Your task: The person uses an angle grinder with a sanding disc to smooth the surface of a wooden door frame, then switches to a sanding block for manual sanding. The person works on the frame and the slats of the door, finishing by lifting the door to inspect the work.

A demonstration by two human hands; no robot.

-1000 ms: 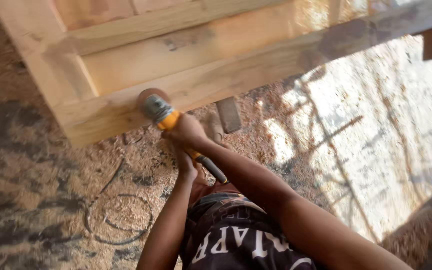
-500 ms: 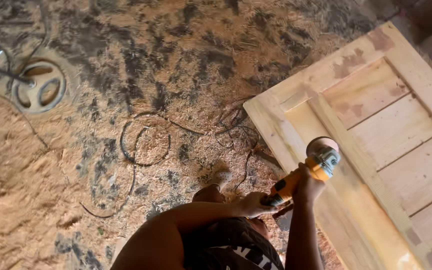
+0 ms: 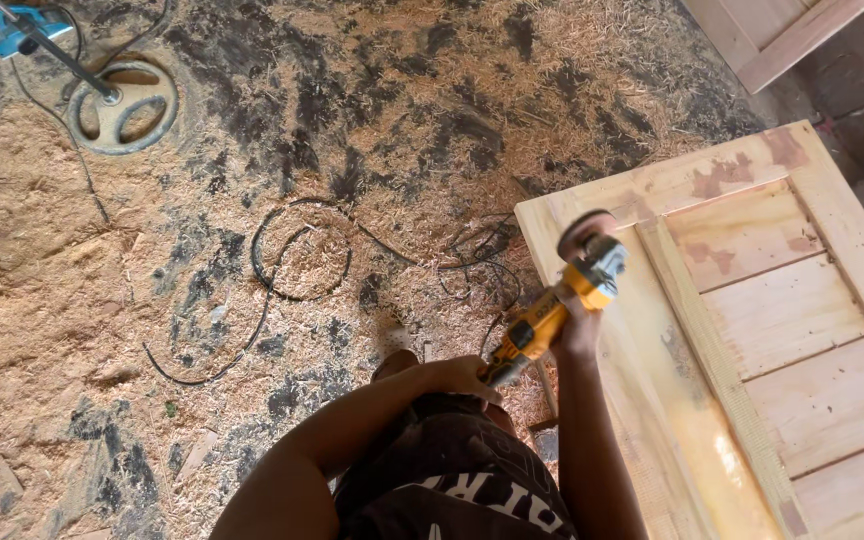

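Observation:
A yellow and black angle grinder [image 3: 550, 312] runs its spinning disc on the left frame rail of a pale wooden panelled door [image 3: 782, 300], close to the door's upper left corner. My left hand [image 3: 464, 376] is closed around the grinder's rear handle. Just behind the grinder's grey head, my right hand [image 3: 579, 335] grips the tool's body. The door lies flat at the right of the view, with reddish filler patches near its top. My dark shirt shows at the bottom edge.
Sawdust and shavings cover the floor [image 3: 202, 330]. A black cable [image 3: 297, 250] loops across it toward the grinder. A round metal stand base [image 3: 122, 105] and a blue tool [image 3: 17, 30] sit top left. Another wooden panel [image 3: 782, 35] lies top right.
The view has swung round, so the door now lies at the right. Over the last half second the grinder's disc has slid along the rail toward the door's corner, both hands still holding it.

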